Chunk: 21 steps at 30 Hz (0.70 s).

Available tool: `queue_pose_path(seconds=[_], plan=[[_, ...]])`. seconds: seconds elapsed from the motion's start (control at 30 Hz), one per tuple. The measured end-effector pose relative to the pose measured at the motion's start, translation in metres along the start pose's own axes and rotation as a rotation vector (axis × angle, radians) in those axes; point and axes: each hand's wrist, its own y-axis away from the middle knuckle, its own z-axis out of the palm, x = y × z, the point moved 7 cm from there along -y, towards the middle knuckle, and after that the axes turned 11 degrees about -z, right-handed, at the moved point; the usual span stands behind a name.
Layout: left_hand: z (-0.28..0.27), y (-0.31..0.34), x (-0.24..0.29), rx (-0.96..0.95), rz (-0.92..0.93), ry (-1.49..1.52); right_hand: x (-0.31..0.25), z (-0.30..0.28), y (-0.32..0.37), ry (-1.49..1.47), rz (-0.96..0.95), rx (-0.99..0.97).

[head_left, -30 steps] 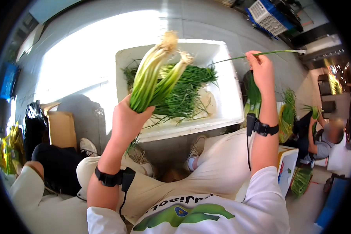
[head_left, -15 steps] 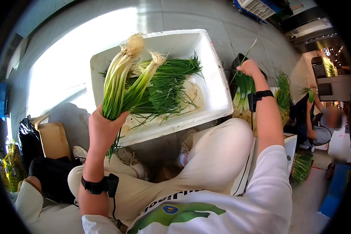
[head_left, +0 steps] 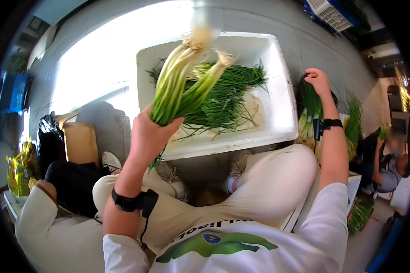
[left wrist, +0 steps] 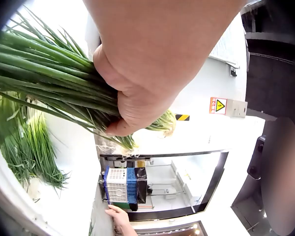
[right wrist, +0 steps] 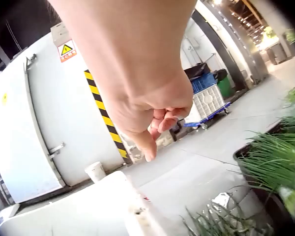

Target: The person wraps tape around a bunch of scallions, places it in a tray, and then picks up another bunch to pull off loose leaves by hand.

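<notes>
My left hand (head_left: 152, 136) grips a bunch of scallions (head_left: 175, 93) round the green part, with the pale roots pointing up and away over the foam box. In the left wrist view the long green leaves (left wrist: 44, 69) stick out past the thumb side. My right hand (head_left: 319, 82) hangs to the right of the box above a dark tub of scallions (head_left: 310, 102). Its fingers (right wrist: 164, 120) are loosely curled and hold nothing. Inside the white foam box (head_left: 280, 113) lies a loose heap of thin green scallions (head_left: 228, 100).
A cardboard box (head_left: 80, 143) and a black plastic bag (head_left: 50, 141) stand at the left beside another seated person's leg (head_left: 73, 189). At the far right sits a person in grey (head_left: 387, 173). A crate trolley (head_left: 328, 13) is parked at the back right.
The single scallion stalk in my right hand swung over toward the tub and is no longer in the fingers. The left hand still holds its bunch over the box.
</notes>
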Motion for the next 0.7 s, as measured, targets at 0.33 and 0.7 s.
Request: queue_pose_path(seconds=[0.33,0.7], plan=[[-0.024,0.01,0.015,-0.13,0.003,0.309,-0.324,0.012,0.054,-0.404,-0.171,-0.26],[-0.024,0.008,0.011,-0.419,0.098,0.604,-0.465,0.1,0.097,-1.257,-0.278,-0.519]])
